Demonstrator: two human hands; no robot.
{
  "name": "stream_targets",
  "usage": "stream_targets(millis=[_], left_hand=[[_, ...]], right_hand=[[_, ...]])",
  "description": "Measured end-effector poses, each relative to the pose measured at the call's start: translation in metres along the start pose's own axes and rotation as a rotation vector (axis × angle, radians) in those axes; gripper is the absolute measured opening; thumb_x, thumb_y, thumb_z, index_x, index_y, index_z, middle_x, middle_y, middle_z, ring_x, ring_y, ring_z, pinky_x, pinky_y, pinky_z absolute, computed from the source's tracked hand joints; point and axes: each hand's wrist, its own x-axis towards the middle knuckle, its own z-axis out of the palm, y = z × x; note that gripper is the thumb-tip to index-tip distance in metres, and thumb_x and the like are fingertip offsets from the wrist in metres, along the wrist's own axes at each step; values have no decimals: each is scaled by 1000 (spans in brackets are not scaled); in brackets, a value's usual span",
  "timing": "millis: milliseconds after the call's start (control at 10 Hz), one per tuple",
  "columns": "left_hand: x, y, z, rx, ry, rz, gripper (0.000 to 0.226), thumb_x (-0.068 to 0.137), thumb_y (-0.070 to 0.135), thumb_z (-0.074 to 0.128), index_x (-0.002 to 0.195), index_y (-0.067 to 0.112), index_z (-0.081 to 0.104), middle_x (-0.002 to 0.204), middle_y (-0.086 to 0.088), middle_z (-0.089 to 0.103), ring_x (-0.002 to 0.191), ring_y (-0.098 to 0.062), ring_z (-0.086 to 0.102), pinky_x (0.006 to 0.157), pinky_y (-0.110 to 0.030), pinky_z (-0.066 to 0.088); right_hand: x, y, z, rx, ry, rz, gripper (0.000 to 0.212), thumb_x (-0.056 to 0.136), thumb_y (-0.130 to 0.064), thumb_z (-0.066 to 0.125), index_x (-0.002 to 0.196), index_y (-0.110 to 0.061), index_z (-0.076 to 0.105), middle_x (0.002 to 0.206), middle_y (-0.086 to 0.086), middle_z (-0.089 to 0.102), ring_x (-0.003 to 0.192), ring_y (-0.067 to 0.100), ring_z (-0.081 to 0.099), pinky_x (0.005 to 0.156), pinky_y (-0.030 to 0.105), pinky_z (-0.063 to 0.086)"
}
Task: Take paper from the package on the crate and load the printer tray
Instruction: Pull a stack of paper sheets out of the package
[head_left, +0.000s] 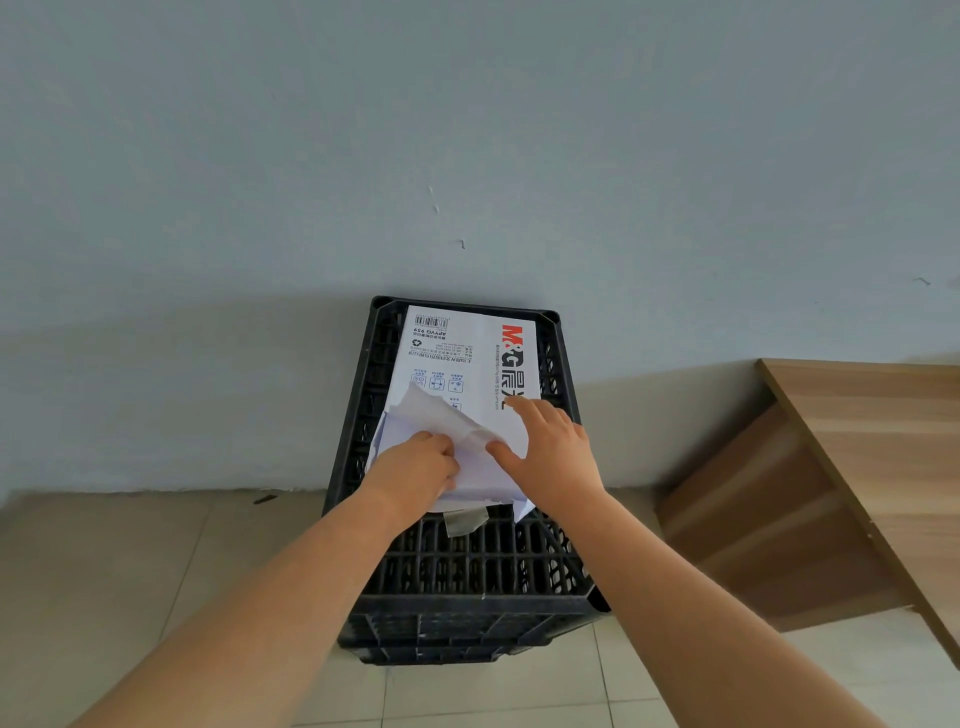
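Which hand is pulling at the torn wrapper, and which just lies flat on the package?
The left hand grips the torn wrapper flap; the right hand lies open on the paper package.

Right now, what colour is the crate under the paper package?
Black, with slatted openwork walls: crate, clearest in the head view.

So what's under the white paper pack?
The paper pack lies on a black plastic crate, whose slatted top shows in front. Both hands cover the pack's torn near end, so the sheets inside stay hidden.

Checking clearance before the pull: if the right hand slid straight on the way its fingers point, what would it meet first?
Likely only more of the paper package it rests on; beyond that, the crate rim, then the wall. Depth is uncertain.
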Motion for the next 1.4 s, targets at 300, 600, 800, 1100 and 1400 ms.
stream_targets(millis=[300, 600, 800, 1100, 1400], left_hand=[[-3, 2, -5, 146, -57, 48, 27, 97, 14, 45, 119, 12, 61, 130, -5, 50, 121, -23, 42, 92, -40, 50], [1, -3, -3, 162, -46, 86, 29, 99, 19, 40, 114, 12, 64, 128, -6, 51, 120, -23, 43, 90, -39, 49], [2, -6, 0, 172, -34, 93, 20, 91, 12, 53, 108, 16, 65, 125, -3, 51, 117, -22, 44, 82, -36, 51], [3, 0, -5, 236, -94, 92, 29, 86, 2, 54, 113, 9, 59, 121, -8, 50, 113, -27, 49, 77, -34, 48], [-4, 6, 0, 415, -35, 165, 34, 91, 3, 48, 125, 7, 50, 125, -11, 56, 108, -27, 56, 80, -40, 53]], right_hand=[[-5, -1, 1, 15, 5, -1, 57, 90, -50, 55, 140, -27, 40, 139, -4, 50, 128, 20, 45, 108, 43, 34], [-4, -2, 1, 1, 16, -2, 56, 90, -50, 55, 139, -27, 40, 139, -3, 51, 128, 21, 46, 108, 43, 34], [-3, -3, 1, 2, 16, 3, 57, 90, -50, 55, 140, -27, 39, 140, -3, 50, 128, 20, 45, 108, 43, 34], [-4, -3, 2, 1, 14, 0, 57, 91, -50, 55, 140, -27, 39, 140, -3, 49, 129, 21, 44, 109, 44, 33], [-15, -6, 2, 19, -16, -23, 60, 88, -46, 60, 141, -26, 39, 142, -4, 47, 132, 20, 40, 109, 42, 30]])
